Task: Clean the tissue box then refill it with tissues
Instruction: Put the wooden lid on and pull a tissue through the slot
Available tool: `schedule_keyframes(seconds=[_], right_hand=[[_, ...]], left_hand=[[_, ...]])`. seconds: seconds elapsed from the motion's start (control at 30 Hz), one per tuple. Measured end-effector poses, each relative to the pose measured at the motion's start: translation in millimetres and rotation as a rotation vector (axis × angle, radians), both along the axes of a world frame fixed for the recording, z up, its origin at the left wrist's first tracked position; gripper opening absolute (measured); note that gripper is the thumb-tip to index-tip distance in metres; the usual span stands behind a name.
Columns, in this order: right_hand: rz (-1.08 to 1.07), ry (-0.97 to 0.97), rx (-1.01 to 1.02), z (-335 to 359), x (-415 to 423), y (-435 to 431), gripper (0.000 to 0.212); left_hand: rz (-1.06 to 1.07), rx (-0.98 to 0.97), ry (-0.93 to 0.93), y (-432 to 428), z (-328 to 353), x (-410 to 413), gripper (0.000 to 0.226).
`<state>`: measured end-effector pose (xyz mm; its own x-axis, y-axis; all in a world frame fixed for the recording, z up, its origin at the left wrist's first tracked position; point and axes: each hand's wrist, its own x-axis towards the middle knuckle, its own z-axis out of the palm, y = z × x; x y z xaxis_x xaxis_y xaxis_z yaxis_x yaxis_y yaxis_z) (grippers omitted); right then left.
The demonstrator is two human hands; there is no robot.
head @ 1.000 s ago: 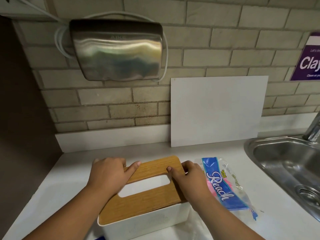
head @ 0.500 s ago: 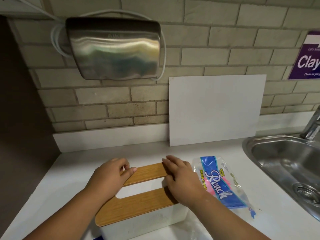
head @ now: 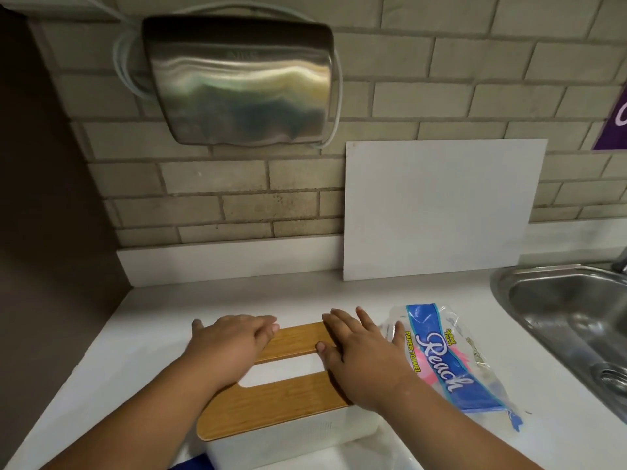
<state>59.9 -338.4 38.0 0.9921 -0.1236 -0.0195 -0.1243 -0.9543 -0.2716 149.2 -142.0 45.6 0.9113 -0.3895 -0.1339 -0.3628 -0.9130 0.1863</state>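
White countertop (head: 142, 334) under a tan brick wall (head: 424, 96). Tissue box (head: 288, 439) sits on it near the front edge, centre of view, long axis angled away to the right. White body, wooden lid (head: 271, 405) seated on top, oblong slot (head: 281, 369) showing white inside.

Left hand (head: 227, 347) lies flat on the far-left end of the lid, fingers straight and together, gripping nothing. Right hand (head: 363, 357) lies flat on the far-right end, fingers straight and slightly spread, thumb at the slot's right edge, also gripping nothing. Hands are apart, with a strip of lid bare between them.

Just right of the box: clear-and-blue "Reach" paper towel pack (head: 441, 357), lying flat, looks mostly empty. Clear plastic sheet (head: 356, 452) at the box's front-right corner. Blue scrap at the bottom edge, can't identify.

Further right: steel sink (head: 498, 293), tap base (head: 621, 262) at the frame edge. White board (head: 437, 208) leans against the wall behind. Steel hand dryer (head: 241, 79) is mounted up left, cable looped around it. Purple sign (head: 614, 130) is cut off at right.
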Motion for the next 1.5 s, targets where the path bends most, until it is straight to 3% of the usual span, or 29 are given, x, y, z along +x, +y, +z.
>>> schedule_keyframes(seconds=[0.17,0.3,0.37,0.53,0.6,0.7,0.8,0.97,1.13,1.5], right_hand=[[-0.012,0.022,-0.030,2,-1,2,0.056],[-0.020,0.026,-0.060,2,-2,1,0.058],[-0.025,0.040,-0.092,1,-2,3,0.063],[-0.077,0.066,-0.123,0,-1,5,0.072],[-0.065,-0.095,-0.107,0,-2,4,0.059],[0.060,-0.441,-0.136,-6,-3,-1,0.027],[0.090,-0.512,-0.131,-16,-7,4,0.021],[0.045,-0.530,-0.125,-25,-5,16,0.028],[0.075,-0.497,-0.112,-23,-3,16,0.032],[0.111,-0.420,-0.005,-19,-3,12,0.038]], left_hand=[[-0.058,0.004,-0.084,-5,-3,-29,0.058],[-0.065,-0.055,-0.071,5,-9,-54,0.106],[-0.053,-0.063,-0.087,9,-12,-56,0.116],[-0.094,-0.079,-0.107,1,-11,-46,0.104],[-0.120,-0.114,-0.136,-2,-9,-42,0.095],[-0.203,-0.292,-0.372,-4,-16,-44,0.050],[-0.224,-0.362,-0.552,-10,-27,-53,0.028],[-0.110,-0.305,-0.587,-16,-29,-59,0.040],[-0.125,-0.234,-0.588,-15,-29,-60,0.041],[-0.115,-0.270,-0.514,-12,-28,-57,0.045]])
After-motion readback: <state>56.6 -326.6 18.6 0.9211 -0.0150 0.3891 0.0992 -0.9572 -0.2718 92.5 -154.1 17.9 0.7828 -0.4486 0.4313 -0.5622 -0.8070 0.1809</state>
